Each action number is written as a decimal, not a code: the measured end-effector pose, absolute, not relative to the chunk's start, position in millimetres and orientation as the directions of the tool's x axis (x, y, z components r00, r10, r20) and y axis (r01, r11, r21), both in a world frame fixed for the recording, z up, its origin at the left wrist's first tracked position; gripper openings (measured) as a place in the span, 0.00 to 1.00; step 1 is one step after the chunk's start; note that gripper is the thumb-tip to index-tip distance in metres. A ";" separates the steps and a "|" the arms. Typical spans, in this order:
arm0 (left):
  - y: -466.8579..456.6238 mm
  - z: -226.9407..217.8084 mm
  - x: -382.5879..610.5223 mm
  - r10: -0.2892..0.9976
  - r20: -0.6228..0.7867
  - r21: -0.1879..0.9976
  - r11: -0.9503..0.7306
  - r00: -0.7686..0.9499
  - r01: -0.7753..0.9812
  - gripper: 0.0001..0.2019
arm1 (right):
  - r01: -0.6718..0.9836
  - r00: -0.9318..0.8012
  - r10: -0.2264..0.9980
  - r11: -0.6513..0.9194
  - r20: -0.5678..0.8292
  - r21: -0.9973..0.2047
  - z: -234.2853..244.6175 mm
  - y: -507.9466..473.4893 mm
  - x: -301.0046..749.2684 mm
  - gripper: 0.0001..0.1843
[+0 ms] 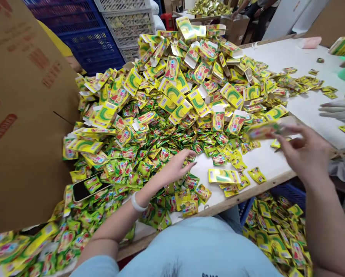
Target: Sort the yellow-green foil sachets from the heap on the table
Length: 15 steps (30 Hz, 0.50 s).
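- Just under the camera, a blue crate (293, 190) below the table holds loose sachets (276, 231); it sits right beside the table's wooden front edge (264, 185).
- Along that edge a few sachets overhang; a flat yellow carton (222, 176) lies on a bare white patch, the widest open room near the hands.
- The left hand (178, 166), a white bracelet (137, 203) on its wrist, reaches over the rim of the sachet heap (126, 154); its fingers are loosely together and slightly curled, gripping nothing, tips just over the packets.
- The right hand (305, 152) is raised above the bare patch; thumb and fingers pinch the end of a blurred folded carton (261, 130), which hangs in the air over the heap's right edge.
- A dark phone (87, 187) lies on the heap at left, close to a tall cardboard wall (22, 115) that shuts in that side.
- Further back, opened cartons (189, 77) are piled on the sachets and fill the table's middle.
- At right a co-worker's gloved hand (338, 110) rests flat, fingers spread, on clearer tabletop with scattered sachets.
- Beyond the table stand blue crates (85, 34) and white crates (126, 23).
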<state>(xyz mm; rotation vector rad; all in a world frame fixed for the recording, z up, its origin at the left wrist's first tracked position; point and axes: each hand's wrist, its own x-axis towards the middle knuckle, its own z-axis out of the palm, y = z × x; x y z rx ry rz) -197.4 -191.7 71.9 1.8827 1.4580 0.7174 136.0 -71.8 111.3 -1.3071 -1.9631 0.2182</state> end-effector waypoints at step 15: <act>-202.7 29.8 -202.4 0.947 -0.159 0.637 -0.117 0.278 0.762 0.09 | 0.585 -0.801 0.599 0.783 0.003 -0.211 8.4 -207.2 26.3 0.11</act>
